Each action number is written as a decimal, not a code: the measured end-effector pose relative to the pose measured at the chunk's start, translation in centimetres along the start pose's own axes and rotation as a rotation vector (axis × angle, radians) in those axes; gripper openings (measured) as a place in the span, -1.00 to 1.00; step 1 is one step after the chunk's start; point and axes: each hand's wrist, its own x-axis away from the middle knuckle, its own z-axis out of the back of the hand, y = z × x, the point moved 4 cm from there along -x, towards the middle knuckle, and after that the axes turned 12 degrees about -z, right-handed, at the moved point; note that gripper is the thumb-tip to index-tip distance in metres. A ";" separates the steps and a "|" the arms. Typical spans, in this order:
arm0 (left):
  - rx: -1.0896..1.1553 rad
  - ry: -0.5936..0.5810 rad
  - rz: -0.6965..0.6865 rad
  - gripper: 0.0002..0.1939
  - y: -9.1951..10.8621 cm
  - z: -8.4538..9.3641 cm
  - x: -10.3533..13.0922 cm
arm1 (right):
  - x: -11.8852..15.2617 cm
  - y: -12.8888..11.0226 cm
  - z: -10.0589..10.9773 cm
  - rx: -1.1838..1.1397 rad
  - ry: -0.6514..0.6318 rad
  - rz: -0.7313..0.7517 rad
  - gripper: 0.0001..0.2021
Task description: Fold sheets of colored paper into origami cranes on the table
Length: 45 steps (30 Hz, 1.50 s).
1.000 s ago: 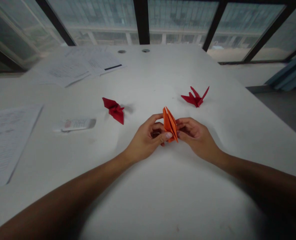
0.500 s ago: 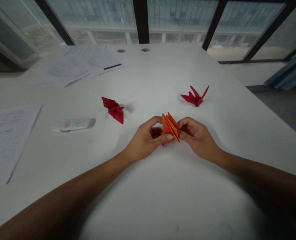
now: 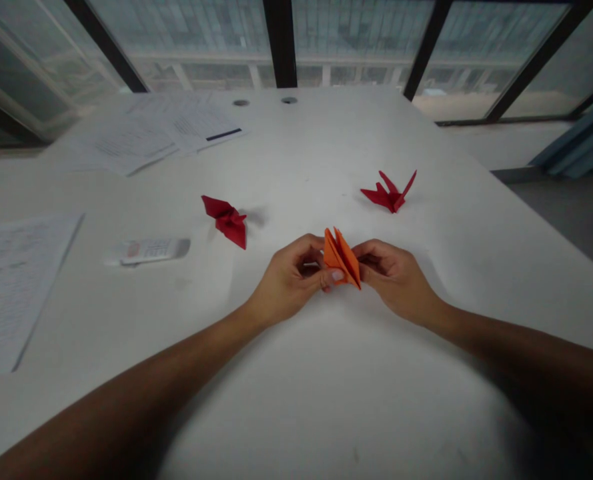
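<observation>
Between my hands, just above the white table, is a folded piece of orange origami paper (image 3: 342,259), its layers spread apart at the top. My left hand (image 3: 296,277) grips its left side, thumb in front and the other fingers behind. The right edge is pinched by my right hand (image 3: 391,273), whose fingertips are partly hidden by the paper. Beyond them lie two red origami cranes: the left red crane (image 3: 227,221) rests with its wings spread, and the right red crane (image 3: 389,195) stands with its points upward.
A white tube with printed labelling (image 3: 151,250) lies to the left. Printed sheets (image 3: 141,137) overlap at the back left, and another sheet (image 3: 23,287) is at the left edge. The white table (image 3: 326,393) reaches to windows, with two round cable holes near its far edge.
The layers of the orange paper have parted wider, leaving a clear gap between them. Both hands keep hold of it in nearly the same place. The cranes have not moved.
</observation>
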 end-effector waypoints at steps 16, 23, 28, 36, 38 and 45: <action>-0.013 0.087 -0.074 -0.53 -0.1 0.2 -0.3 | 0.3 -0.1 0.1 0.038 0.051 0.033 -0.91; -0.032 0.075 -0.111 -0.59 -0.4 0.3 -0.3 | 0.8 -0.2 -0.3 0.091 0.045 0.096 -0.92; 0.007 0.077 -0.078 -0.57 -0.5 0.1 -0.3 | 1.4 -0.3 -0.6 0.160 0.054 0.182 -0.67; 0.030 0.146 -0.085 -0.55 -0.3 0.4 -0.3 | 0.7 0.4 -0.5 0.051 0.046 0.037 -0.82; -0.011 0.114 -0.080 -0.62 -0.3 0.3 -0.2 | 0.5 0.4 -0.3 -0.002 0.051 0.002 -0.80; -0.214 0.034 -0.219 -0.76 0.5 0.0 0.0 | -0.2 0.4 0.0 -0.090 0.018 -0.020 -0.76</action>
